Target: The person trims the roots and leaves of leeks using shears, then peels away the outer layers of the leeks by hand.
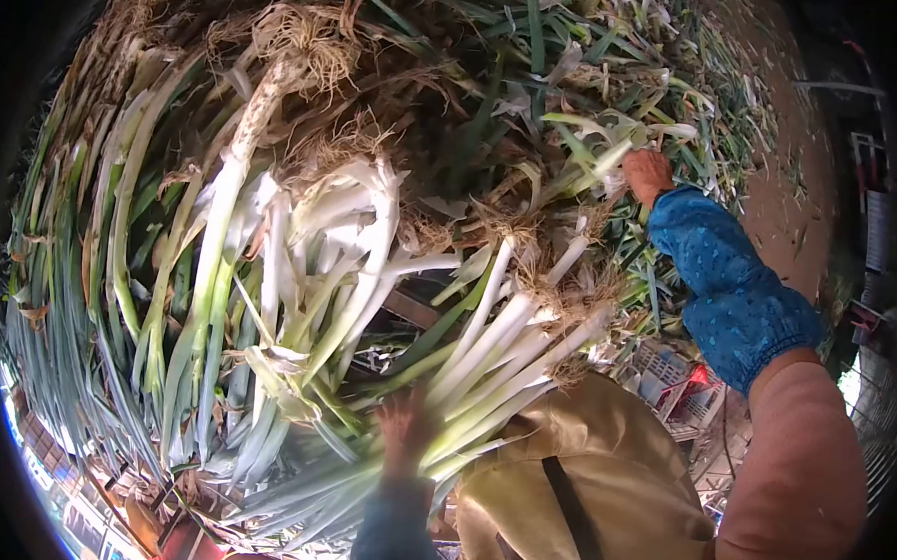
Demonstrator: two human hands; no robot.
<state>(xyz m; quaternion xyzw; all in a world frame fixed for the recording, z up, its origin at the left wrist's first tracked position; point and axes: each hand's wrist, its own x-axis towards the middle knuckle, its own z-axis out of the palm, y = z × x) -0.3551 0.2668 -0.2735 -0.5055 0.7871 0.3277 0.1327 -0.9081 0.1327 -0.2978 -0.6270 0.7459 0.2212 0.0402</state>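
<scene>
My right hand (648,174), in a blue patterned sleeve cover, is stretched out to the far right with its fingers closed. Pale strips of leek leaf (610,163) stick out from it over the heap of trimmings. My left hand (399,433) is blurred by motion at the lower middle, over the green stems of a bunch of leeks (501,337). That bunch lies slanting, white shafts and roots up to the right, leaves down to the left. Left of it is a pile of more leeks (360,241), with roots at the top and long green leaves hanging down.
Leaf scraps (599,36) cover the ground at the back and right, beside a brown dirt strip (786,230). A plastic crate (669,380) stands below my right forearm. Tan fabric with a dark strap (616,457) covers my lap.
</scene>
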